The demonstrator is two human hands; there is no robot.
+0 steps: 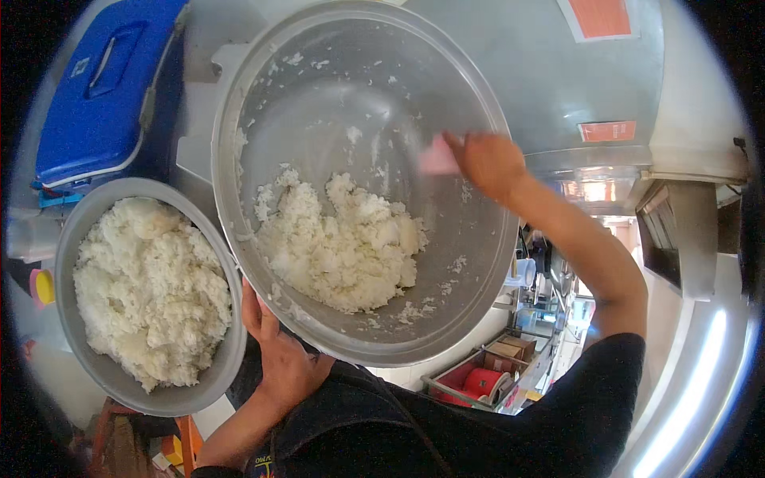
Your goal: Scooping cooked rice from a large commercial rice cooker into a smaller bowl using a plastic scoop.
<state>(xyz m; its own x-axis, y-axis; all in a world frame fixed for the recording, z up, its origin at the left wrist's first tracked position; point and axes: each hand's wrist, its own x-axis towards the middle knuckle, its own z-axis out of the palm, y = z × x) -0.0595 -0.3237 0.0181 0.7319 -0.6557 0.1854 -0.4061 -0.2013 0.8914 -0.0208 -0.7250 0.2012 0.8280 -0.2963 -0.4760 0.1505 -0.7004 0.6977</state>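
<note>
A large round metal pot is tilted before me, its open mouth facing up at the camera. Clumped cooked white rice lies in its lower part, and stray grains stick to the walls. My right hand grips a pink scraper-like tool inside the pot, near the right wall; motion blurs the tool. With fingers against the outside of the lower left rim, my left hand supports the pot. Beside it on the left stands a grey basin heaped with white rice.
A blue cooler lid is at the upper left. Below it, a yellow and pink round object sits left of the basin. Steel surfaces bear orange labels. Lower right, a shelf rack holds boxes and red items.
</note>
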